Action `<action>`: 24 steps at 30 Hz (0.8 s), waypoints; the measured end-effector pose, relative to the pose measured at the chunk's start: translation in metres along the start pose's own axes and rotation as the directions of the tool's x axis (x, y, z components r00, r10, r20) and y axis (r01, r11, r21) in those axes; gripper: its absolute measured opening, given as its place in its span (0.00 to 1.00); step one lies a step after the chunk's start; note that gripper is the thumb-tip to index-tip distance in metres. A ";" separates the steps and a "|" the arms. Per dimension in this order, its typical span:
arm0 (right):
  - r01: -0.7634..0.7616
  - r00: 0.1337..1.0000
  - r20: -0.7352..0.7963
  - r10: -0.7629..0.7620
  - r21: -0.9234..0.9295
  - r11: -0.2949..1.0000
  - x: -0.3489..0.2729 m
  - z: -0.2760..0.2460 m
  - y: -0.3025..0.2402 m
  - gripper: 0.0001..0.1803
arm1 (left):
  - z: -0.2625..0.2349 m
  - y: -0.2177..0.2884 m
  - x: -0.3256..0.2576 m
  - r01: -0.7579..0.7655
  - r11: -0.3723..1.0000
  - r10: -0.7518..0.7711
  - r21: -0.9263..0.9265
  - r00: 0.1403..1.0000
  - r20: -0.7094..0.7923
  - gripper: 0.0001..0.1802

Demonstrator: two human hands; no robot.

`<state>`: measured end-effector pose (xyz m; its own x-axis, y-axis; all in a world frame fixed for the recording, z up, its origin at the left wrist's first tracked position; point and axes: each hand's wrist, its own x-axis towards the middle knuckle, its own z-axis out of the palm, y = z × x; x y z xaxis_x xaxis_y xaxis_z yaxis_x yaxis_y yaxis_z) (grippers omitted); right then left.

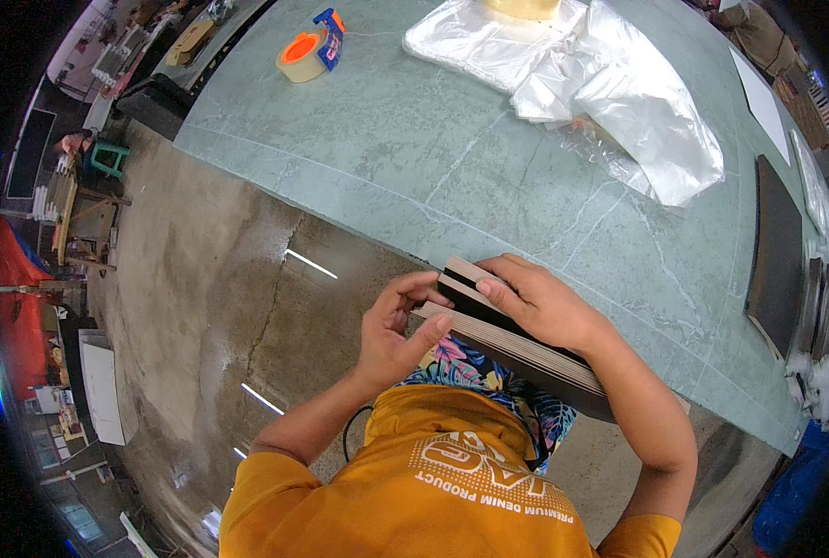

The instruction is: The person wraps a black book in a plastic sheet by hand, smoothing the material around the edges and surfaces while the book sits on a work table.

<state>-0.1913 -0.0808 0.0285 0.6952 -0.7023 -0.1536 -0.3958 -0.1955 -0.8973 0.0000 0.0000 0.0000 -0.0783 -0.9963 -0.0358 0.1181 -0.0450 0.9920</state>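
Against the near edge of the green stone-patterned table (pixel 368 139), I hold a stack of thin, dark-faced boards (pixel 521 352) with pale brown edges. A gap shows the black face between its near bundle and a smaller far bundle (pixel 464 269). My right hand (pixel 549 305) wraps over the far bundle, its thumb pressing on the black face side. My left hand (pixel 394 330) is curved round the left end, its thumb on the near bundle and its fingers at the corner. The right part of the stack is partly covered by my right forearm.
On the table lie an orange-and-blue tape dispenser (pixel 310 51) and a heap of clear plastic bags (pixel 619 102) with a tape roll (pixel 524 7) on top. At the right edge are a dark board (pixel 773 256) and a white sheet (pixel 760 100). A green stool (pixel 109 160) stands far left.
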 end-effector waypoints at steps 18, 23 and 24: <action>-0.008 1.000 -0.017 0.008 0.001 1.000 0.002 0.002 -0.001 0.20 | 0.006 -0.003 0.007 -0.194 0.957 0.220 0.214 0.969 -0.108 0.16; -0.008 0.999 -0.035 0.008 0.009 1.000 0.000 0.000 -0.001 0.20 | 0.001 0.013 0.017 -0.274 0.629 0.330 0.727 0.941 0.068 0.14; -0.004 0.999 -0.032 0.005 0.009 1.000 0.001 0.001 -0.001 0.20 | 0.001 0.010 0.016 -0.215 0.791 0.255 0.573 0.967 0.011 0.14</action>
<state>-0.1900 -0.0805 0.0295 0.6734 -0.7250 -0.1444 -0.3933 -0.1860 -0.9004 -0.0008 -0.0158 0.0093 -0.0561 -0.9740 0.2195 -0.4566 0.2205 0.8619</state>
